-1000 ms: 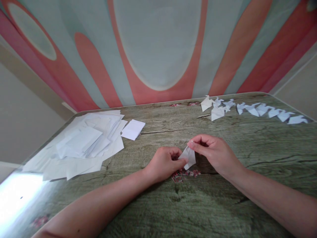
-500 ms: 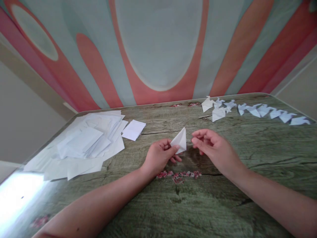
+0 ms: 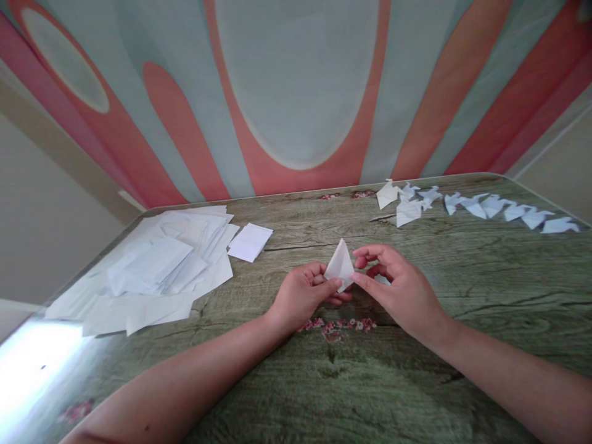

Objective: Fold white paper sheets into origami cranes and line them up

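Observation:
A small piece of white folded paper [image 3: 340, 264], kite-shaped with its point up, is held above the table. My left hand [image 3: 308, 288] pinches its lower left part, thumb in front and fingers behind. My right hand [image 3: 398, 283] is at the paper's right side, with its thumb tip at the right corner. Its index finger is raised apart from the thumb, and the other fingers are loosely curled. Whether that thumb presses on the paper is hard to make out.
A spread pile of white paper sheets [image 3: 152, 265] lies at the left, with a small folded paper stack [image 3: 250, 242] beside it. Several white origami birds [image 3: 493, 205] line the back right of the wood-patterned table [image 3: 370, 388]. A patterned wall [image 3: 296, 92] stands behind.
My right hand has moved left to the paper, and its thumb now reaches the corner. My left hand has shifted slightly right, and the paper has turned a little.

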`<state>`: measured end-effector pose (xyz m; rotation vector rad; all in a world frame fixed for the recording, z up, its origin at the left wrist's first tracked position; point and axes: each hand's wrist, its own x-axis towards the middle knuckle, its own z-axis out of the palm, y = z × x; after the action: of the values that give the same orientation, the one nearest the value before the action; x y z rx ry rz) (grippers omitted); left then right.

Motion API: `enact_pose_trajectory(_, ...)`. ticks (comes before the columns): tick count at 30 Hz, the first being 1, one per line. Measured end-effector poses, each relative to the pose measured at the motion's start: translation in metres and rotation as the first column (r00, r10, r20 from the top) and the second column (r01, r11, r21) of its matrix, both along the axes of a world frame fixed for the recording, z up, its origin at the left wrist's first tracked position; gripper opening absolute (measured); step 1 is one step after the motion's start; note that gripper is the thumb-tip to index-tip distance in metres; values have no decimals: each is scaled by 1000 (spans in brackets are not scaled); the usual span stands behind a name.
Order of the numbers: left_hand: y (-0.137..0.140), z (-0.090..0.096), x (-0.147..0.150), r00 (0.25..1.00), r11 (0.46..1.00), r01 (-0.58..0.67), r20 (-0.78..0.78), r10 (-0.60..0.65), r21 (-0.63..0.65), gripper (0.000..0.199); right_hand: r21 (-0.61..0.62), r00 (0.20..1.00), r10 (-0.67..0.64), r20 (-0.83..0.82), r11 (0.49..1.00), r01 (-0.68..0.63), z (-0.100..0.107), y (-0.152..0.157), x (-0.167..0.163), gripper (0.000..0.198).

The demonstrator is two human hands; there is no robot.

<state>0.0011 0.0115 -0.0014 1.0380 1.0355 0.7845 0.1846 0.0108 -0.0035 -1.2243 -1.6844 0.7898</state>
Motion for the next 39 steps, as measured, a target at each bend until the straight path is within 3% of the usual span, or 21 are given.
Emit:
enact_pose_trajectory(9, 1, -1, -1, 1000, 1000, 5, -8, -5, -4, 26, -36, 998, 69, 12, 997, -69, 1, -1, 1, 25)
enact_pose_trajectory(12, 3, -1, -3, 1000, 1000, 14, 14, -14, -15, 30, 90, 989, 116, 92, 988, -124, -1, -1, 2, 17)
enact_pose_trajectory(17, 5, 1, -4, 997, 998, 38, 66, -34, -54, 29, 337, 971, 147, 190, 919, -205, -3, 0, 2, 15)
enact_pose_trajectory(22, 6, 7, -5, 995, 996, 36, 98, -28, -79, 28, 393, 947, 217, 238, 870, -298, -1, 1, 2, 22)
enact_pose_trajectory(28, 10, 14, -18, 972, 980, 140, 211, -108, -143, 31, 415, 935, 214, 282, 852, -320, -4, 5, 4, 24)
enact_pose_trajectory(31, 12, 10, -19, 988, 990, 79, 142, -63, -114, 30, 418, 923, 258, 287, 833, -363, -4, 3, 3, 26)
enact_pose_trajectory(32, 11, 8, -18, 993, 995, 52, 108, -42, -89, 30, 404, 927, 262, 269, 842, -356, -3, 2, 2, 25)
enact_pose_trajectory(34, 10, 5, -14, 998, 999, 21, 63, -18, -42, 32, 335, 964, 195, 183, 909, -247, 0, -1, 1, 21)
enact_pose_trajectory(36, 7, 4, -9, 999, 1000, 14, 32, -14, -6, 31, 159, 992, 93, 88, 982, -106, 1, -2, 1, 19)
enact_pose_trajectory(39, 3, 3, -5, 999, 998, 5, -32, -3, 62, 27, -161, 990, 127, 57, 980, -116, 3, 0, 1, 25)
